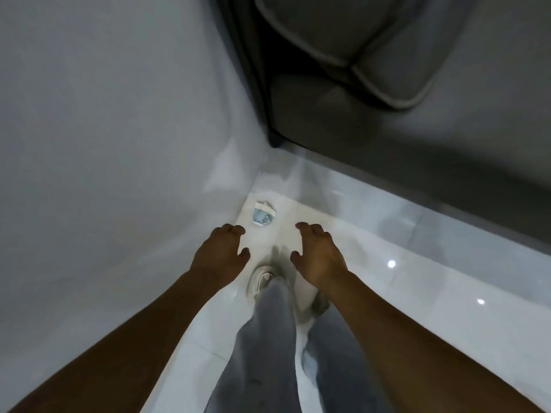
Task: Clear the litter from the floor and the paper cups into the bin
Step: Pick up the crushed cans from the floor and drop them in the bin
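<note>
Crushed paper cup (263, 215) on floor (372, 234) near wall (104, 144); left hand (219, 254) and right hand (319, 254) above, relaxed, holding nothing.

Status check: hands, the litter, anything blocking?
Left hand and right hand both open, empty, reaching down. Crumpled paper cup on the floor in the corner by the wall, just beyond the fingertips, untouched. Nothing in the way; bin not in view.

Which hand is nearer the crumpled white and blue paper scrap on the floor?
Left, slightly. The left hand hangs just below and left of the crumpled white and blue paper scrap; the right hand is below and further to its right. Neither touches it.
</note>
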